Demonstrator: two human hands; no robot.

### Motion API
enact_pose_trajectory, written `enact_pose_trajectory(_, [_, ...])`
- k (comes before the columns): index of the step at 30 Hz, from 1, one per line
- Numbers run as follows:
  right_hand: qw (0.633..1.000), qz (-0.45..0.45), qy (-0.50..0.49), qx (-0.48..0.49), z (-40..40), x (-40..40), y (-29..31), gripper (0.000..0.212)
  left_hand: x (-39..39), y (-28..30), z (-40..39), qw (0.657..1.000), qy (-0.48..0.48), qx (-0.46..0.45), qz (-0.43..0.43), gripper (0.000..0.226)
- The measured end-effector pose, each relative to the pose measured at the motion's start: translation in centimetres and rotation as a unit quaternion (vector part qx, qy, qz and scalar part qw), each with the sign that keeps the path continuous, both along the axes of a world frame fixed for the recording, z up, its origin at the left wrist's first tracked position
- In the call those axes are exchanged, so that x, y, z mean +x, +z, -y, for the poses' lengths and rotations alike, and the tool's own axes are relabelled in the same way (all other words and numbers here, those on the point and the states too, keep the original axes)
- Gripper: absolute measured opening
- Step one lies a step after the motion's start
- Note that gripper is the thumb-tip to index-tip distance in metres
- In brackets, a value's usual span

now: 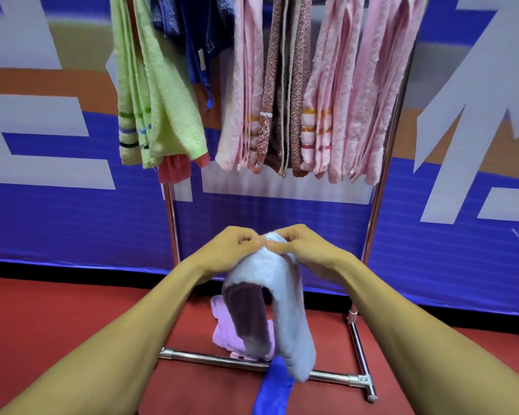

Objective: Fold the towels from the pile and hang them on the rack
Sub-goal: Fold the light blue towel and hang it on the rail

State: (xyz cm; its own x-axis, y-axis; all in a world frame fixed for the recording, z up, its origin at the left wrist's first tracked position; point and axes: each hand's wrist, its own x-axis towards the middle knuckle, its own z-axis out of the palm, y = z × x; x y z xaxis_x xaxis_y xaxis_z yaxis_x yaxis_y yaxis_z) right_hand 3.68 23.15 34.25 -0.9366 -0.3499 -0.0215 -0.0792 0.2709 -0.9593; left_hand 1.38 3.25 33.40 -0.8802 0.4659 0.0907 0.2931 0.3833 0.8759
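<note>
From the head camera, both forearms reach forward and meet at centre, in front of the rack (381,187). The left hand (237,250) and right hand (306,250) each pinch the top edge of a pale blue towel (270,283), fingers curled, thumbs nearly touching. The towel hangs down, doubled over, above a lilac towel (228,330) and a blue cloth (271,387) on the red floor (42,319). Green (162,100) and pink (342,100) towels hang on the rack.

Counted: one chrome tube rack (381,187); one pale-blue terry towel (285,298) held up; one lilac towel pile (222,327); two hands, left hand (231,250) and right hand (309,250).
</note>
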Motion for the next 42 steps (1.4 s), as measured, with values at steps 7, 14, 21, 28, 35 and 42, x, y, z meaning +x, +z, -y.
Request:
enact_pose_trajectory(7, [1.0,0.013,-0.021,0.016,-0.9,0.5,1.2,0.039,0.5,1.0,-0.9,0.989,0.009,0.143,0.046,0.037])
enact_pose_trajectory(14, [0.996,0.006,-0.024,-0.084,-1.1,0.5,6.0,0.026,-0.2,6.7,-1.3,0.952,0.043,0.292,0.08,0.045])
enact_pose_trajectory(21, [0.983,-0.09,-0.049,-0.153,0.0,-0.9,19.5,0.042,-1.6,18.7,1.4,0.976,-0.037,0.21,0.051,0.021])
enact_pose_trajectory(28, [0.985,-0.071,-0.021,-0.156,-0.1,-0.5,26.0,0.04,-3.2,28.4,2.2,0.945,0.029,0.324,-0.03,0.028])
enact_pose_trajectory(35, [0.956,-0.154,-0.158,-0.194,1.6,-3.4,30.2,0.034,-4.4,31.9,0.7,0.935,0.081,0.337,-0.068,0.034])
enact_pose_trajectory(42, [0.948,-0.167,-0.167,-0.212,3.9,-6.7,34.3,0.029,-6.5,35.9,-1.7,0.913,0.129,0.365,-0.126,0.027])
